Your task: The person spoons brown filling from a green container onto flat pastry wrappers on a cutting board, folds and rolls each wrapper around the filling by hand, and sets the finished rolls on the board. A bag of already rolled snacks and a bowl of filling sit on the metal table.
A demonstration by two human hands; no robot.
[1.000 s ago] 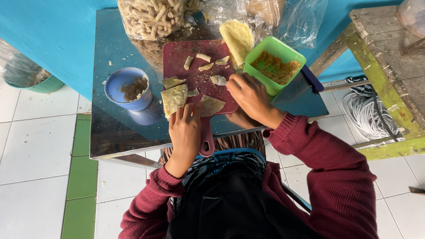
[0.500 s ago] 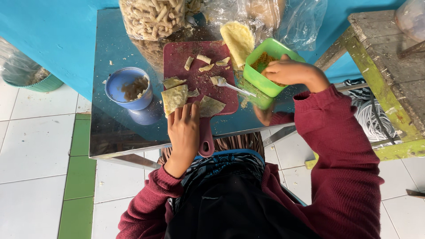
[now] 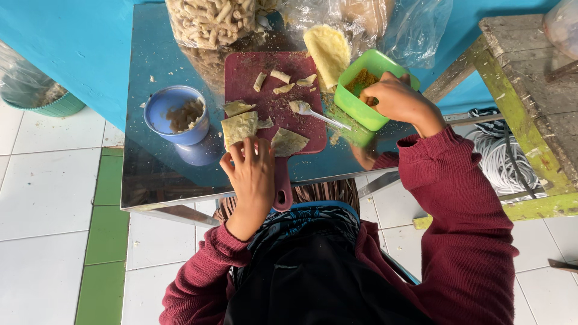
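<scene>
Setting: white floor tiles (image 3: 48, 180) with a green strip surround a shiny metal table (image 3: 162, 174) set against a bright blue wall (image 3: 78, 42); a worn wooden bench with green paint (image 3: 530, 78) stands to the right.
Left hand (image 3: 253, 174): palm down at the near edge of the dark red cutting board (image 3: 271, 90), wrist straight, forearm in a maroon sleeve running back toward the body. Fingers spread and lightly curled, tips pressing the near edge of a flat square wrapper sheet (image 3: 239, 127); the hand grips nothing, it only pins the sheet down.
Right hand (image 3: 397, 99): reached forward and to the right, wrist bent, knuckles up, resting on the rim of the green square tub (image 3: 367, 108). Fingers bunched into the orange filling (image 3: 361, 81); whether they pinch anything cannot be told.
Wrapper sheet: lies flat on the board's left side, just ahead of the left fingertips, one edge facing the person.
Spoon (image 3: 316, 113): lies loose on the board between the hands, long axis slanting, bowl toward the board's middle, handle pointing right toward the tub.
Board handle: points toward the person, over the table edge.
Other pieces: a torn wrapper piece (image 3: 288, 142) just right of the left hand; small rolled pieces (image 3: 280, 75) at the far side; a yellow stack of sheets (image 3: 328, 48) leaning beyond the board.
Blue cup (image 3: 176, 114): left of the board, holding brownish scraps.
Far edge: clear bag of finished rolls (image 3: 211, 21).
</scene>
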